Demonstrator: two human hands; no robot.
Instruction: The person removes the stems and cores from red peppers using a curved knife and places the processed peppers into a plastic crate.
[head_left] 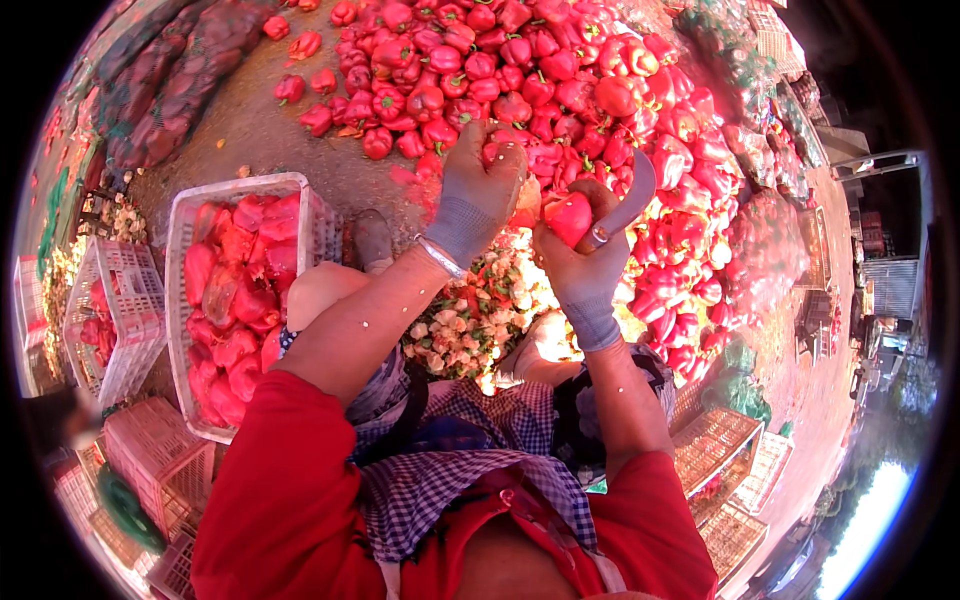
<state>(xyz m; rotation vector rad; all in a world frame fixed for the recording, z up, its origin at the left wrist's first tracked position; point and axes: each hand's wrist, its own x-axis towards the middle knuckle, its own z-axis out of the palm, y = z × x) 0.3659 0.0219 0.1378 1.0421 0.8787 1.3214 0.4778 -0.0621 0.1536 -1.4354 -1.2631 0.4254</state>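
Observation:
Both of my hands wear grey gloves. My left hand (476,192) is closed in front of the pepper pile, with red pepper showing between thumb and fingers; most of what it grips is hidden. My right hand (584,272) is wrapped round a curved knife (634,192), its blade pointing up and away. A red bell pepper (568,218) also sits in that hand, against the fingers and thumb. Below the hands lies a heap of pale pepper cores with green stems (480,315). Ahead spreads a large pile of whole red bell peppers (480,65).
At my left stands a white crate (180,290) filled with cut red peppers. More crates (160,455) are at the lower left, and others (712,450) at the lower right. Filled mesh sacks (170,90) lie at the far left. My knees and feet flank the cores.

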